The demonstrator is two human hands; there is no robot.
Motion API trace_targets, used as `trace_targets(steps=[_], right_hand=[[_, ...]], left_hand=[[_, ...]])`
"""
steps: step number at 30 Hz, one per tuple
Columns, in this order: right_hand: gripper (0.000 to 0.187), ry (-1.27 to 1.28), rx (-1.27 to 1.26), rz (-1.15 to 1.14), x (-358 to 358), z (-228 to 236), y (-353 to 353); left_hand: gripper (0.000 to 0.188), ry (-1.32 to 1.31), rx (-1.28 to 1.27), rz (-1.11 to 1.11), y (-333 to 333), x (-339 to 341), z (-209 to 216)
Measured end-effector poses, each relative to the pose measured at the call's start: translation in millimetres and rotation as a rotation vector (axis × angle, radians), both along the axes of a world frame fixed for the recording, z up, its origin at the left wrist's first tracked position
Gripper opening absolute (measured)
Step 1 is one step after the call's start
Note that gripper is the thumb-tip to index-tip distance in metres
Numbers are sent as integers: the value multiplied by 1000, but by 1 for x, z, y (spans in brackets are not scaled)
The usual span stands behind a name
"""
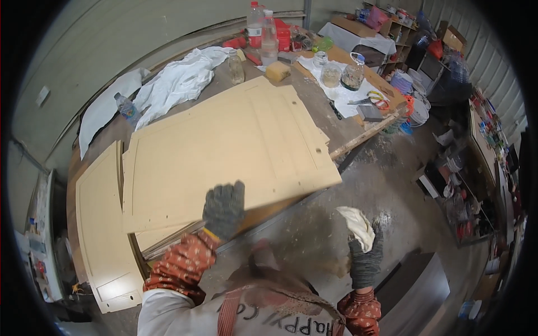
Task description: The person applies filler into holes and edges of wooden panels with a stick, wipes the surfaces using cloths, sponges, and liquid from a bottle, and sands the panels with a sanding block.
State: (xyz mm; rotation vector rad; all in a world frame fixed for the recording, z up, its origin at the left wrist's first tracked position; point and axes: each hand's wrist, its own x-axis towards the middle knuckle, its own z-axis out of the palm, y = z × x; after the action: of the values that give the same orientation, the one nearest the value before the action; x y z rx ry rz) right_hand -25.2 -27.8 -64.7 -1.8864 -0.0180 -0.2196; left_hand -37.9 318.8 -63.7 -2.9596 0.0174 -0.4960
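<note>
A large cream cabinet-door panel (224, 151) lies on top of a stack, a moulded outline showing on its face and small holes along the edges. My left hand (224, 210), in a dark grey knitted glove, is at the panel's near edge with its fingers over the top and its thumb hidden. It looks closed on that edge. Off to the right, apart from the panel, my right hand (367, 260) wears a similar glove. A crumpled off-white cloth (357, 225) is gripped in it, partly covering the fingers.
Another cream panel (106, 224) leans out at the left. Behind are white cloth (179, 78), a water bottle (128, 109), a glass jar (236, 68), a sponge (277, 71) and scissors (378, 101). A dark board (417, 288) sits low at the right. Cluttered shelves (459, 190) stand farther right.
</note>
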Motion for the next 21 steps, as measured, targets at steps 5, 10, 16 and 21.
trace_targets(steps=[5, 10, 16, 21], right_hand=[[60, -456, -375, 605, 58, 57, 81], [36, -857, -648, 1253, 82, 39, 156], [44, -778, -863, 1242, 275, 7, 109], [35, -494, -706, 405, 410, 62, 50]], left_hand=[[56, -112, -16, -86, -27, -28, 4], [43, 148, -387, -121, 13, -36, -42], [51, -177, 72, -85, -10, -13, 12], [54, -113, -4, 19, -21, -6, 12]])
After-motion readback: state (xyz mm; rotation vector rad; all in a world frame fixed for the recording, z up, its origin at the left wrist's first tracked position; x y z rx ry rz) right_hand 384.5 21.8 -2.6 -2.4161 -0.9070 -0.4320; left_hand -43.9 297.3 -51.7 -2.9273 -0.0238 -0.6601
